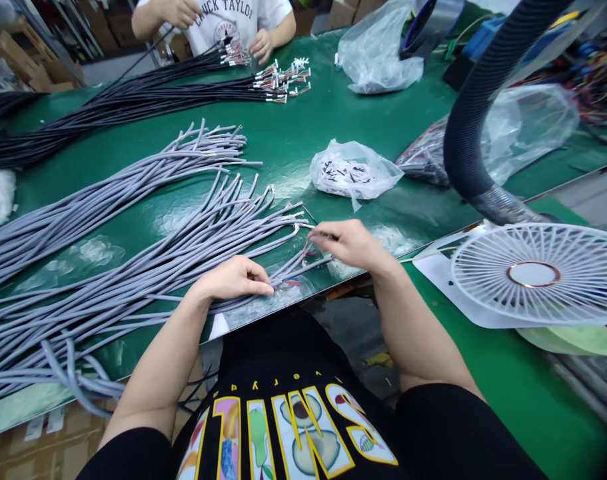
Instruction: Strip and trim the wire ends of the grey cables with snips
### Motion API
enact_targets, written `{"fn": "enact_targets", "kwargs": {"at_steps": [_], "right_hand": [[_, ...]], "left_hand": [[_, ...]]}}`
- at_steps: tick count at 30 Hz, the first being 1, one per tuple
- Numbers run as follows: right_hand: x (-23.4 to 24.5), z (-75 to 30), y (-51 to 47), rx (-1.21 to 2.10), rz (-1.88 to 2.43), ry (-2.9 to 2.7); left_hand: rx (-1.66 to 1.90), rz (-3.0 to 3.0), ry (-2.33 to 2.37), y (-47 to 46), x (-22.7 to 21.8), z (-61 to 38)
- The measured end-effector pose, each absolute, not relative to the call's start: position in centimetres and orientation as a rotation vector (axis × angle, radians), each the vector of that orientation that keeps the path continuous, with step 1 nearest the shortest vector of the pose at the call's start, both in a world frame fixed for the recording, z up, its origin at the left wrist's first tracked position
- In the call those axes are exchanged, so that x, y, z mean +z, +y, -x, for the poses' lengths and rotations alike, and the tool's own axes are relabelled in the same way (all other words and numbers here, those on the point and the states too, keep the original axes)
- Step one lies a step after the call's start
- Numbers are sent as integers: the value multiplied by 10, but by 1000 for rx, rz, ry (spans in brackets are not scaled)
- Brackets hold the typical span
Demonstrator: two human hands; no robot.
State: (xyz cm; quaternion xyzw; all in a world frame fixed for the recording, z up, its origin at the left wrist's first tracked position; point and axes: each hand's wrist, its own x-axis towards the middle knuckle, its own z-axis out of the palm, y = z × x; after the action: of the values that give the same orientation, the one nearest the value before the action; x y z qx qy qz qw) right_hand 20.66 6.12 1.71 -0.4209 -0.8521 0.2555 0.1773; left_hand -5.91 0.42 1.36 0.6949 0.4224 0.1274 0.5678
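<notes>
A big bundle of grey cables (133, 247) lies fanned across the green table (293, 140). My left hand (236, 279) is closed, pinching the end of one grey cable near the table's front edge. Thin coloured wires (296, 273) stick out of that cable end. My right hand (348, 243) is closed in a pinch just to the right, fingertips on a small piece I cannot make out, right at those wires.
A plastic bag of small parts (353, 173) lies behind my right hand. Black cables (148, 93) stretch along the far side, where another person's hands (260, 45) work. A white fan (538, 273) and a dark corrugated hose (476, 113) stand at right, more bags (378, 60) behind.
</notes>
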Motion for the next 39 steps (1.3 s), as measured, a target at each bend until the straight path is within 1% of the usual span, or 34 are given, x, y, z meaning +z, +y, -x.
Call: {"fn": "enact_targets", "kwargs": {"at_steps": [3,5,7,10,12,14,16,20,24,27,29,32,35,39], "right_hand": [[-2,-226,84,344,1758,-2265],[-14,-235,94,230,1952,-2246],[-21,-239,98,154,2007,-2256],[-20,-239,93,25,1924,-2269],[-16,-234,86,42,1837,-2297],[-12,-227,80,134,1766,-2375],[-11,-219,75,184,1725,-2486],[-13,-206,74,118,1783,-2564],[-15,-202,78,113,1853,-2525],[-16,-206,79,176,1844,-2475],[-18,-209,79,250,1829,-2430],[-22,-216,79,332,1809,-2344],[-27,-222,81,379,1752,-2247],[-31,-224,81,433,1594,-2093]], "left_hand": [[484,-1697,1122,7,6,58],[668,-1771,1272,9,0,58],[765,-1912,1411,11,-6,57],[699,-2163,1588,12,-13,53],[562,-2277,1699,11,-15,49],[432,-2344,1777,10,-16,45],[364,-2391,1814,9,-16,42],[358,-2465,1824,12,-19,40],[489,-2473,1818,13,-19,42],[678,-2417,1745,11,-10,46],[751,-2279,1662,9,0,51],[607,-2092,1457,6,20,55],[403,-2090,1283,5,40,54],[320,-2004,1064,11,57,43]]}}
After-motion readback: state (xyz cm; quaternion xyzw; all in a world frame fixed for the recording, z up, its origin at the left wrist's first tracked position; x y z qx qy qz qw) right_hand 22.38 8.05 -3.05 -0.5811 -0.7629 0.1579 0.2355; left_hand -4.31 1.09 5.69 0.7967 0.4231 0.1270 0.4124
